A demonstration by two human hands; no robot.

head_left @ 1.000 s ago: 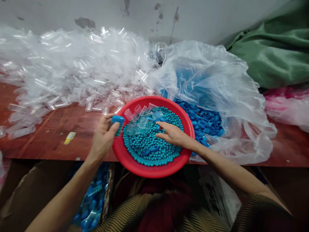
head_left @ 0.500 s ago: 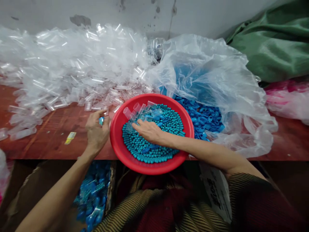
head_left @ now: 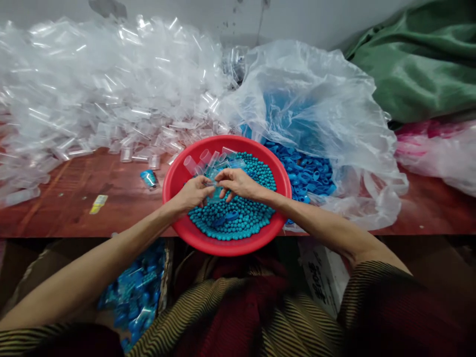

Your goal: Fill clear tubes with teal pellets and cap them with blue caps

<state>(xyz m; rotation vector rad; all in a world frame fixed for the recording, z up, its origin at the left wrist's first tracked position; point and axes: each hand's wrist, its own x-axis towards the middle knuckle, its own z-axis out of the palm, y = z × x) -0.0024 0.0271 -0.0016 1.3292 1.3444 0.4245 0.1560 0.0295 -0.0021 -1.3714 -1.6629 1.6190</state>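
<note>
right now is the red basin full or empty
Partly filled: turquoise beads lie spread inside the red basin, with a band of bare red above them.

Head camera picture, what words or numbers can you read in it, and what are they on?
No word or number can be read.
Black marks on a white box or bag, below the table edge: they look like writing, but are too slanted and blurred to read.
Small yellow and white scrap on the table: too small to tell if anything is written there.
</note>
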